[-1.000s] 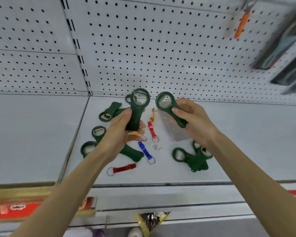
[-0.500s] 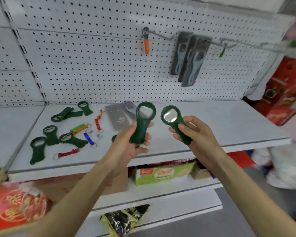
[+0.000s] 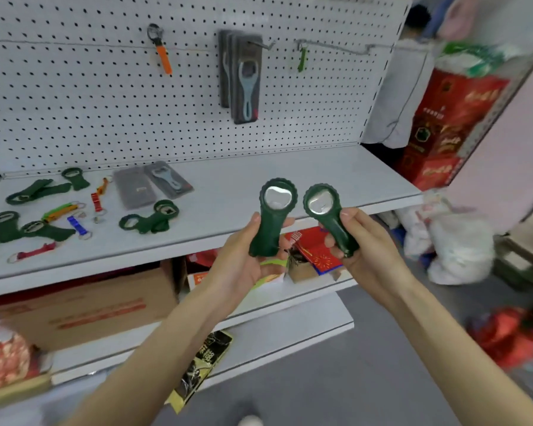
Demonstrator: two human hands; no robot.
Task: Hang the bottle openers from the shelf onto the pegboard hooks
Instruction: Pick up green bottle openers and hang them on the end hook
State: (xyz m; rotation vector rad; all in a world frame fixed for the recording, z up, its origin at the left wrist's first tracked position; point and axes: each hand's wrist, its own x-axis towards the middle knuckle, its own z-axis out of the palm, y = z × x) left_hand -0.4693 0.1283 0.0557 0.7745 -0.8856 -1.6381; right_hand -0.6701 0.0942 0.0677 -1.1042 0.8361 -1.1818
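Since half a second back, both hands have carried their openers off to the right, and the loose pile now lies well to their left. My left hand (image 3: 243, 259) is wrapped round the handle of one dark green opener (image 3: 273, 222), ring end up. My right hand (image 3: 371, 256) grips the handle of a second green opener (image 3: 330, 219) the same way. The two rings sit just beside each other without touching, out past the near edge of the shelf (image 3: 290, 167). Other green openers (image 3: 150, 218) lie on the shelf to the left.

Up on the pegboard (image 3: 105, 103), the long hook (image 3: 336, 46) at the right carries only a small keyring opener (image 3: 302, 59), so I judge it the likely target. Each ring's opening is partly filled by a metal plate, so the hook tip could catch there instead of passing through. A careless approach could also knock the keyring opener off. With both hands full, I have no spare hand to steady anything, and a slip out here would send an opener to the floor rather than the shelf.
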